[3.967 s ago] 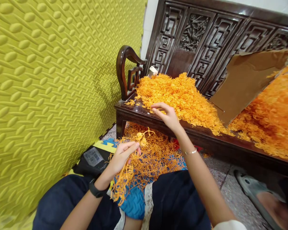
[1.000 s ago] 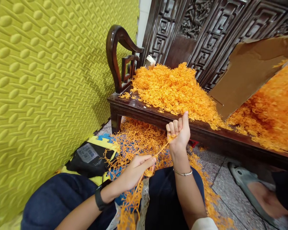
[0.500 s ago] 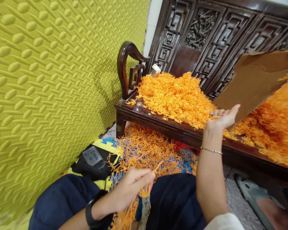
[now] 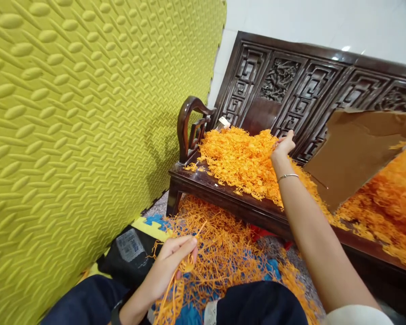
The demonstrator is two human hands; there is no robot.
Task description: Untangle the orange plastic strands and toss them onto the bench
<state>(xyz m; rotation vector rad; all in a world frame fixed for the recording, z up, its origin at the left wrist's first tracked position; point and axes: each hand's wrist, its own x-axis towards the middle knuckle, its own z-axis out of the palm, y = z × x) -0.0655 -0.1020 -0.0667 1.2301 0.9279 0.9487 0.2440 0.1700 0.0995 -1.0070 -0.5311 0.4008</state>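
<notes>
My left hand (image 4: pixel 176 259) is low at the centre, thumb and fingers pinched on orange plastic strands (image 4: pixel 171 300). One thin end pokes up past the fingertips, and the rest hangs below in a ladder-like bunch. My right hand (image 4: pixel 284 145) is stretched out to the back edge of a heap of small, many-legged orange plastic pieces (image 4: pixel 240 158) on a dark wooden bench (image 4: pixel 206 183). Its thumb stands away from the fingers, which are partly hidden; I see nothing held there.
Loose orange strands (image 4: pixel 216 243) cover the floor mat below the bench. A brown cardboard sheet (image 4: pixel 355 149) divides the heap from a larger orange pile (image 4: pixel 392 194) at right. A black bag (image 4: pixel 125 253) lies beside the yellow textured wall panel (image 4: pixel 88 113).
My right hand has moved up and farther over the heap, away from the cardboard. My left hand has shifted left, still pinching the strands. The view has tilted up.
</notes>
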